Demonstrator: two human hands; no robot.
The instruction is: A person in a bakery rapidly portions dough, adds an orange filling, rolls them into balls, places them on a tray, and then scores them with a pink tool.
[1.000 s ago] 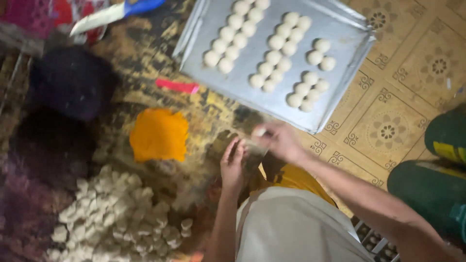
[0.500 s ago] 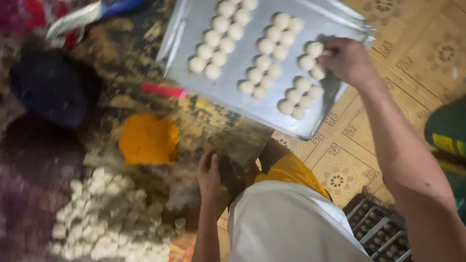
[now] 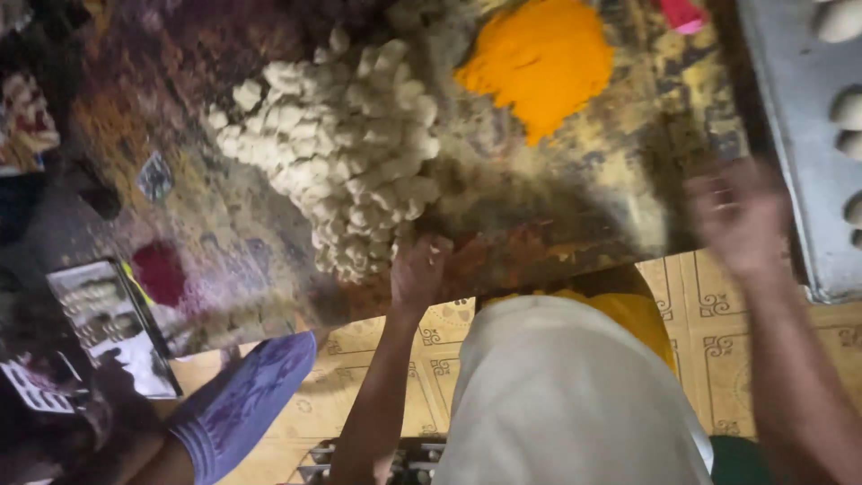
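Observation:
My left hand (image 3: 417,269) rests on the stained work surface at the near edge of a heap of small white dough pieces (image 3: 346,153). Its fingers are curled, and I cannot tell if they hold a piece. My right hand (image 3: 736,216) is blurred in the air beside the left edge of a grey metal tray (image 3: 790,135). Its fingers are spread with nothing in them. Round white dough balls (image 3: 848,108) lie on the tray at the far right. A mound of orange powder (image 3: 539,54) sits beyond the heap.
A pink object (image 3: 682,13) lies at the top by the tray. A red powder patch (image 3: 160,269) and a small dark tray of pieces (image 3: 108,314) are at the left. Another person's purple sleeve (image 3: 242,404) reaches in at the bottom left. Patterned floor tiles (image 3: 700,296) lie below.
The view has swung left and closer to the dough heap. My right hand has come back off the tray toward its left edge. My left hand has moved to the heap's edge.

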